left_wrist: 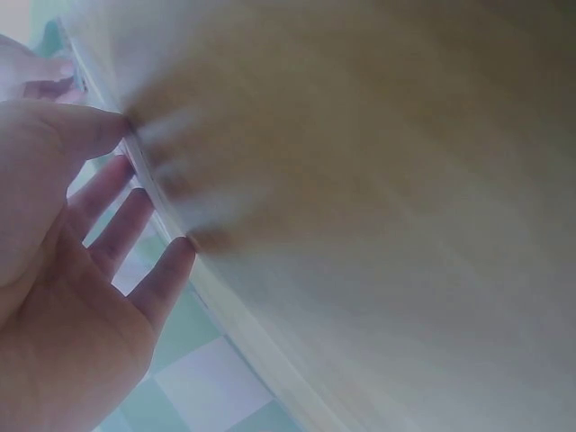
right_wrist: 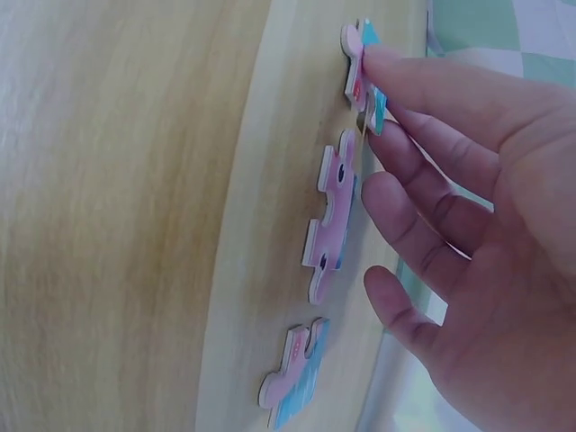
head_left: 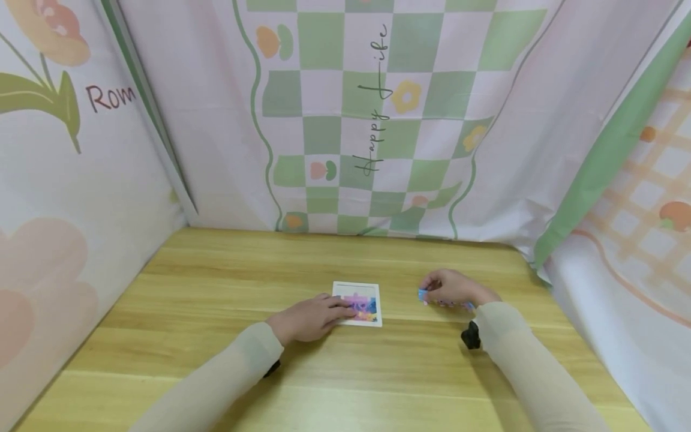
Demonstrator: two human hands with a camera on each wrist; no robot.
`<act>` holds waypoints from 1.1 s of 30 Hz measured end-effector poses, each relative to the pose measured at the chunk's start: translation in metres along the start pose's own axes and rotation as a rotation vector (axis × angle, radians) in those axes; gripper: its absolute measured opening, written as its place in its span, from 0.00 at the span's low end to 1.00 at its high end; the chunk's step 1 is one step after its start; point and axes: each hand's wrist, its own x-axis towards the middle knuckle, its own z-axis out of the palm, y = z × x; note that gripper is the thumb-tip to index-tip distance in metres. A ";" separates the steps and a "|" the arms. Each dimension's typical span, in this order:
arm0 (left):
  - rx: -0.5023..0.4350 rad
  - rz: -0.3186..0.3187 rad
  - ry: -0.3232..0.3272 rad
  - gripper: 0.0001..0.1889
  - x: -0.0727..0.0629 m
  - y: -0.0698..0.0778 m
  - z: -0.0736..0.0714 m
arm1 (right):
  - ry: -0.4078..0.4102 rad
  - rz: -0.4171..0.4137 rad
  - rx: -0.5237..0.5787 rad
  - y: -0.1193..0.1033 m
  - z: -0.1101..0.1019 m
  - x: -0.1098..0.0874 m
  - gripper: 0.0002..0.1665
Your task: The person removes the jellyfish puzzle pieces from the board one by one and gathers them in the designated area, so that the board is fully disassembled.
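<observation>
A white square puzzle tray lies on the table, its near part filled with pink, blue and yellow jigsaw pieces. My left hand rests its extended fingers on the tray's left side, covering some of the picture. To the right of the tray, my right hand pinches a pink and blue jigsaw piece between thumb and fingers. Beneath that palm lie two loose pieces: a long pink one and a pink and blue one. The left wrist view hides the tray's surface.
The wooden table stretches around both hands. A checked green and white curtain hangs at its back edge, with printed cloths along the left and right sides. A small black object sits at the right wrist.
</observation>
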 end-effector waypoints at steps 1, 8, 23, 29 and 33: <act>0.006 0.005 0.000 0.22 0.000 0.000 0.000 | 0.000 0.001 -0.001 0.000 0.000 0.000 0.15; 0.030 0.027 0.004 0.22 0.001 0.001 -0.002 | 0.011 0.003 0.015 0.002 0.001 -0.001 0.14; 0.117 0.019 -0.021 0.20 0.014 0.008 -0.005 | 0.008 0.034 -0.028 -0.002 -0.001 -0.002 0.16; 0.091 -0.012 -0.053 0.21 0.017 0.011 -0.004 | 0.008 0.032 -0.047 -0.006 -0.001 0.000 0.16; 0.066 -0.034 -0.047 0.20 0.018 0.013 -0.003 | 0.011 0.034 -0.034 -0.010 0.001 0.002 0.18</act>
